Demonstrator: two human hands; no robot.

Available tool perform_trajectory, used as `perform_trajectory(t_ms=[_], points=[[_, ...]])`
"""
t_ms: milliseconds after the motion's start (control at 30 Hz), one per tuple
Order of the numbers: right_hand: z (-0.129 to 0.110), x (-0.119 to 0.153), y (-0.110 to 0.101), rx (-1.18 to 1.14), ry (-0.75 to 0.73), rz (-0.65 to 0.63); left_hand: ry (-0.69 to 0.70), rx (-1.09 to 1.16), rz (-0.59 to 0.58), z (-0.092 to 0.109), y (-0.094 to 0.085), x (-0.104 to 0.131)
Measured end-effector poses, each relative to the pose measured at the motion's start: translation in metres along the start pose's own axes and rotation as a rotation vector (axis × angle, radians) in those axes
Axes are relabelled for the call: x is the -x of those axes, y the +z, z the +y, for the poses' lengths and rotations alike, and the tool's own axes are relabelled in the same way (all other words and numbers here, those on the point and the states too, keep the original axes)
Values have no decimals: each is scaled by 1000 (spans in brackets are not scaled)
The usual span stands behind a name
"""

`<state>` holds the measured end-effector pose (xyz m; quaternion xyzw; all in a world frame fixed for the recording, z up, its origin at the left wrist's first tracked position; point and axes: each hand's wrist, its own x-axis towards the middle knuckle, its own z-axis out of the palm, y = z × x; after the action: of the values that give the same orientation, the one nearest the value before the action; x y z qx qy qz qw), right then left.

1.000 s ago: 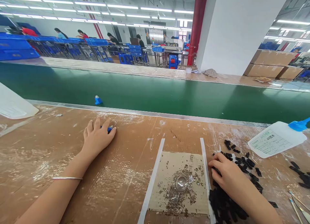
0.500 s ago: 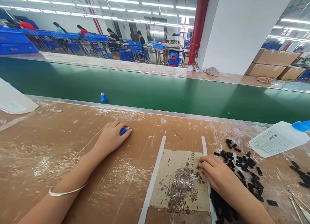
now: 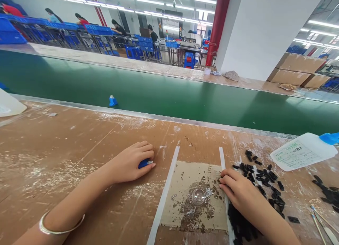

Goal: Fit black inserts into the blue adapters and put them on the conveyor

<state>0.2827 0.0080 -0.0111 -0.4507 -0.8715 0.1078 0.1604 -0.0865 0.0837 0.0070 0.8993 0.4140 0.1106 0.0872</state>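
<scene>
My left hand point(image 3: 135, 162) is closed round a small blue piece point(image 3: 143, 163) with a whitish end, just above the brown tabletop. My right hand point(image 3: 238, 188) is at the right edge of a taped-down cardboard sheet point(image 3: 174, 188), fingers pinched; a dark bit shows at the fingertips, too small to name. On the sheet stands a small clear round dish point(image 3: 198, 197), with wet, shiny spots around it. Loose black pieces point(image 3: 277, 197) lie in a heap beside and partly under my right wrist.
A white bottle with a blue cap point(image 3: 304, 151) lies at the right; cotton swabs point(image 3: 317, 222) are near the lower right. Another blue piece point(image 3: 112, 100) sits on the green conveyor belt point(image 3: 164, 93) beyond the table edge. A white container point(image 3: 10, 103) stands far left.
My left hand has moved right and toward me, nearer the cardboard sheet, with the blue piece in it. My right hand has stayed almost in place. The view has shifted slightly.
</scene>
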Motion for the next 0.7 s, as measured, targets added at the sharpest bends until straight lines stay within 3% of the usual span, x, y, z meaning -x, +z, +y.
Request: perform_trajectory(t_ms=[367, 700], points=[[-3, -2, -10, -84, 151, -27, -92, -85, -36, -10, 0, 0], [-17, 3, -17, -246, -28, 202, -241, -213, -68, -17, -5, 5]])
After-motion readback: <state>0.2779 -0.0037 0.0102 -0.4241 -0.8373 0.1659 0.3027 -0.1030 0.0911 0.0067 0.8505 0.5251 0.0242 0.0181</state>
